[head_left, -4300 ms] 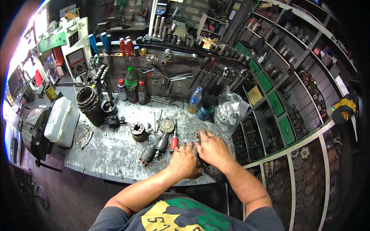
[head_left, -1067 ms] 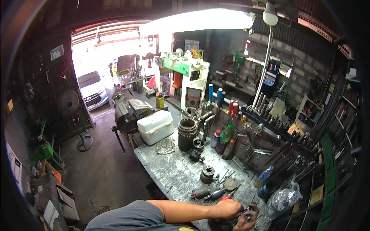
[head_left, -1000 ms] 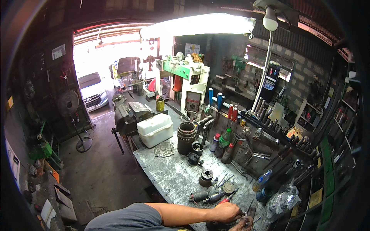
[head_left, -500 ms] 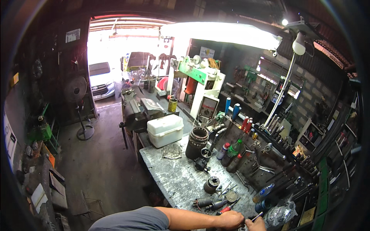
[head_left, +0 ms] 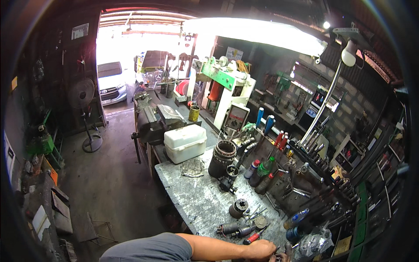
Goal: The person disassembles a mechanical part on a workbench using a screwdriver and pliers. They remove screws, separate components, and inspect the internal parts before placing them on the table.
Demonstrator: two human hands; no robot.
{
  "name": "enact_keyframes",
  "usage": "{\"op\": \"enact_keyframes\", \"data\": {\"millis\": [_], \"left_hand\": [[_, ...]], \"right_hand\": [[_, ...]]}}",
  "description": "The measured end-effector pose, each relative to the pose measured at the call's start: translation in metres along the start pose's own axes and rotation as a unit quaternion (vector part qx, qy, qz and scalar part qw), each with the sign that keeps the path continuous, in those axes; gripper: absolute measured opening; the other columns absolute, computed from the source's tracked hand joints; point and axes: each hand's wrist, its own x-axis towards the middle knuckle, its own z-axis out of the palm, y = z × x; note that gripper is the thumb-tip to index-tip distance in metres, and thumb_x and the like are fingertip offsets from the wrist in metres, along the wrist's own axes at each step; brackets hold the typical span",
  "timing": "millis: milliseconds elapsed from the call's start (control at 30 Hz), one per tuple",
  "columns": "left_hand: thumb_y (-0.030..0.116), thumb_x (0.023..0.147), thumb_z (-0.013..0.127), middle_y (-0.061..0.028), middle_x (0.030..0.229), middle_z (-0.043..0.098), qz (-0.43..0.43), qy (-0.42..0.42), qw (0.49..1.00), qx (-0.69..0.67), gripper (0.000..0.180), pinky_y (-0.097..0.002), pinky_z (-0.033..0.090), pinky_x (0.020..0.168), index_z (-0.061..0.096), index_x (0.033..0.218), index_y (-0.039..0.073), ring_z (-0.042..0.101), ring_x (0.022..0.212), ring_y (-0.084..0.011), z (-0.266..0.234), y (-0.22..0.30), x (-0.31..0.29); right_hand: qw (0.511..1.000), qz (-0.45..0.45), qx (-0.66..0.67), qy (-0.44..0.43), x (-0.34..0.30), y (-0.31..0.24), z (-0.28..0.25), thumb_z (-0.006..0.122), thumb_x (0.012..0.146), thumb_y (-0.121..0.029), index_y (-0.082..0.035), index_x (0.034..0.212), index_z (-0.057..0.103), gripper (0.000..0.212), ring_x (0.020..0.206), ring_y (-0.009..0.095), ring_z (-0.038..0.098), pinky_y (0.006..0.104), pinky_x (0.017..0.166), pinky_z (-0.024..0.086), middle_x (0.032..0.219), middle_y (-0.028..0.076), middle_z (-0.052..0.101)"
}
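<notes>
My left hand is closed at the near edge of the metal-topped bench, gripping something small that I cannot make out. Beside it, my right hand is mostly cut off by the lower edge; its visible fingers are curled in, around a small part too hidden to name. Just beyond the left hand lies a red-handled screwdriver. Dark cylindrical motor parts rest to its left, and a round flat metal piece is behind it. A toothed dark cylinder stands farther up the bench.
A white plastic case and a large dark ring-topped cylinder stand at the far end. Bottles and a tool rack line the right side. Crumpled clear plastic lies near my right hand. A pedestal fan stands left.
My right hand has drawn down toward the lower edge, and the slim light rod it held is no longer clearly visible. My left hand stays nearly in place. The view has shifted slightly.
</notes>
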Motion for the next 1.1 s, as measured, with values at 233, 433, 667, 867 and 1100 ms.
{"op": "enact_keyframes", "data": {"millis": [233,433,667,867,1100], "left_hand": [[0.034,0.099,0.068,-0.026,0.093,0.076,0.046,0.019,0.997,0.052,0.035,-0.0522,0.063,0.08,0.072,0.092,-0.001,0.078,0.088,-0.0447,-0.004,0.001,-0.004],[0.036,0.102,0.067,-0.0266,0.09,0.076,0.055,0.012,0.998,0.026,0.038,-0.0527,0.063,0.076,0.073,0.093,0.0,0.077,0.083,-0.0449,-0.015,0.007,-0.007],[0.037,0.096,0.068,-0.0223,0.076,0.075,0.016,0.041,0.999,0.017,0.039,-0.051,0.062,0.066,0.076,0.079,0.002,0.077,0.07,-0.04,-0.016,0.012,-0.009],[0.048,0.103,0.067,-0.0231,0.075,0.073,0.055,0.06,0.994,0.07,0.053,-0.0497,0.061,0.063,0.073,0.08,0.0,0.075,0.066,-0.0393,-0.006,0.005,-0.005],[0.032,0.097,0.069,-0.0241,0.088,0.077,0.054,0.044,0.997,0.032,0.034,-0.0503,0.063,0.076,0.075,0.089,0.0,0.078,0.082,-0.0422,-0.007,0.003,-0.01]], "right_hand": [[0.702,0.163,0.685,0.104,-0.018,0.04,0.047,0.06,0.106,-0.017,-0.003,0.124,0.068,0.024,0.085,0.017,0.067,0.0325,0.076,0.057,0.103,0.01,0.072],[0.746,0.387,0.476,0.26,0.019,0.013,0.04,0.046,0.117,-0.049,-0.005,0.107,0.064,0.049,0.063,0.019,0.059,0.033,0.055,0.051,0.081,0.008,0.065],[0.855,0.364,0.345,-0.136,0.077,0.071,0.018,0.061,0.112,-0.029,-0.005,0.127,0.066,0.028,0.053,0.016,0.058,0.0311,0.051,0.049,0.081,0.002,0.068],[0.893,0.032,-0.07,-0.444,0.108,0.024,-0.047,0.08,0.094,-0.025,-0.002,0.103,0.076,0.025,0.094,0.036,0.077,0.0494,0.086,0.059,0.096,0.02,0.078],[0.923,-0.25,-0.147,-0.252,0.085,0.006,-0.059,0.079,0.092,-0.018,-0.009,0.121,0.074,0.031,0.143,0.035,0.056,0.0601,0.124,0.042,0.134,0.014,0.072]]}}
